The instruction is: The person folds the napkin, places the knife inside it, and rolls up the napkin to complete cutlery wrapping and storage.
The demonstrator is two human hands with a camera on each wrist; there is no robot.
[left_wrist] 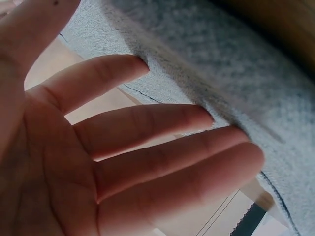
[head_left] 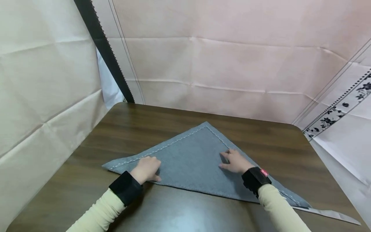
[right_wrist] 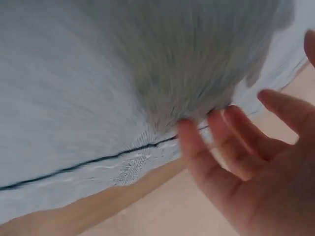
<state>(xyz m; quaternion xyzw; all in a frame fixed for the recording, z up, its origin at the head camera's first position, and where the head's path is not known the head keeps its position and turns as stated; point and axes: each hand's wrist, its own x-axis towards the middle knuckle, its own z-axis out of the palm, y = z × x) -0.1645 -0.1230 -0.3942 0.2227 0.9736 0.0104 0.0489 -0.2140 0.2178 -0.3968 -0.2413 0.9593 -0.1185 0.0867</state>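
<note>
A grey-blue cloth (head_left: pixel 188 161) with pale stitching along its edges lies folded into a triangle on the table, its peak pointing away from me. My left hand (head_left: pixel 147 169) rests on the cloth's left part, close to the folded front edge. In the left wrist view its fingers (left_wrist: pixel 142 123) are extended, with the tips against the fabric. My right hand (head_left: pixel 236 161) is over the right part, near the stitched slanting edge. The right wrist view shows its fingers (right_wrist: pixel 197 152) spread and loosely bent, tips at the cloth near a dark seam line.
The brown wooden table (head_left: pixel 139 129) has rounded far corners. A thin white strip (head_left: pixel 327 213) sticks out from under the cloth's right corner. Pale creased sheeting (head_left: pixel 220 64) hangs behind the table, with a black band (head_left: pixel 107 51) at left and a floral border (head_left: pixel 333 116) at right.
</note>
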